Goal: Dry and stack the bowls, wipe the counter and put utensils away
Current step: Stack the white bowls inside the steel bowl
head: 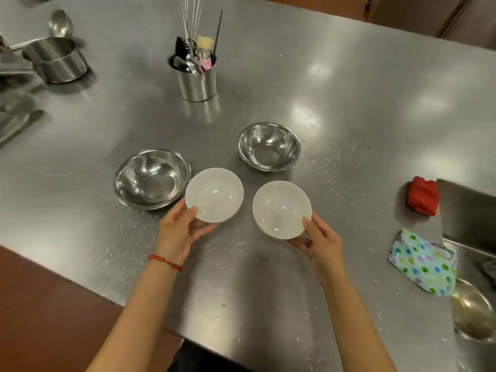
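Two white bowls (214,194) held by hands (178,229); two steel bowls (151,178).

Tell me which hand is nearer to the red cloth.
Right. The right hand, holding a white bowl, is left of and slightly nearer the viewer than the red cloth. The left hand holds the other white bowl farther left, beyond the right hand.

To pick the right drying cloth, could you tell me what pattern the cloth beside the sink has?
White cloth with multicoloured polka dots, head view.
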A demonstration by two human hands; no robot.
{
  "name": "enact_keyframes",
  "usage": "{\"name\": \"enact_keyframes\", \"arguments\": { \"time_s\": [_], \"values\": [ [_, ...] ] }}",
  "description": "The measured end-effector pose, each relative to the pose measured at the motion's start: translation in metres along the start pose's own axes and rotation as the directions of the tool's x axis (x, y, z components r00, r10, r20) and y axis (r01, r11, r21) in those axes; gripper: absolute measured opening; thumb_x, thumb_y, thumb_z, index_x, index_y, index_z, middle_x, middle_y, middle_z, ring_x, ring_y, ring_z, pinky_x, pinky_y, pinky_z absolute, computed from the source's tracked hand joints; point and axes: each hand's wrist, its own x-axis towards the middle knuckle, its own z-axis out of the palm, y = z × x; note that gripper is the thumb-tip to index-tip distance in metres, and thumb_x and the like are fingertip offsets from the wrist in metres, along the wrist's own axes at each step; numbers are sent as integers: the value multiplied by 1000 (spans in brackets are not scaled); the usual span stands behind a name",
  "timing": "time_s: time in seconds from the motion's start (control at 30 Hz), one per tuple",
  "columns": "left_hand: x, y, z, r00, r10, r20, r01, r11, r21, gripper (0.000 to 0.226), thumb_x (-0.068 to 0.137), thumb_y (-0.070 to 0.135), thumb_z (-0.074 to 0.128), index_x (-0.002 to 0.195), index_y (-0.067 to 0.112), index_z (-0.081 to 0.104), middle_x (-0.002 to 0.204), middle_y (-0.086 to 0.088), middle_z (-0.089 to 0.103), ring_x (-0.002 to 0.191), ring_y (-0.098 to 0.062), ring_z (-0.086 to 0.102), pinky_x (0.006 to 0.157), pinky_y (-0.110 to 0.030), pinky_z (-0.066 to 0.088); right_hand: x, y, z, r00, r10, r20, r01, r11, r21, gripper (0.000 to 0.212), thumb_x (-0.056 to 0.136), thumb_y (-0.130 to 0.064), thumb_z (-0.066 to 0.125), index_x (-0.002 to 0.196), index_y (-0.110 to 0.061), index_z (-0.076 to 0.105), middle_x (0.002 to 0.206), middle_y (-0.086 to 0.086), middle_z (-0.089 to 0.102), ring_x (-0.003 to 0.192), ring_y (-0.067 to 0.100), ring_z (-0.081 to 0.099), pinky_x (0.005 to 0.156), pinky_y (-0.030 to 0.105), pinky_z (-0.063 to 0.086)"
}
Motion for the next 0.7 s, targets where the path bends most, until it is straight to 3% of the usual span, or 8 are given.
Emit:
{"name": "enact_keyframes", "arguments": {
  "time_s": [0.17,0.33,0.47,0.6,0.7],
  "values": [
    [30,61,-64,999,31,-24,-31,999,-13,28,91,0,45,112,14,57,97,-3,65,76,-21,70,57,-34,59,13,16,88,999,-5,51,6,1000,-26,26,89,-13,57,110,-23,67,94,-5,75,82,21,72,67,31,58],
    [62,117,-118,997,73,-36,-73,997,15,25,91,2,47,111,13,57,87,4,70,76,-21,69,59,-33,59,26,31,176,994,18,104,-17,1000,-16,25,89,-15,56,97,-33,72,94,-6,75,85,21,72,69,30,58],
    [84,149,-146,996,84,-33,-83,996,46,28,91,2,47,116,11,55,84,6,72,74,-20,71,63,-37,60,39,41,232,992,40,117,-40,999,-6,23,89,-13,56,106,-25,68,90,-3,75,82,22,72,65,29,58],
    [97,165,-163,997,74,-18,-72,995,69,35,91,2,47,125,9,51,101,3,65,87,-23,67,69,-41,59,50,49,271,989,93,112,-88,995,-44,28,90,-10,55,117,-17,62,73,-3,72,66,16,67,62,29,59],
    [105,169,-168,999,50,-16,-49,997,66,37,91,2,47,127,10,50,104,4,62,92,-25,63,68,-40,59,56,56,290,988,123,91,-112,987,-113,33,90,-7,54,123,-13,58,71,4,55,60,12,51,67,31,60]
  ]
}}
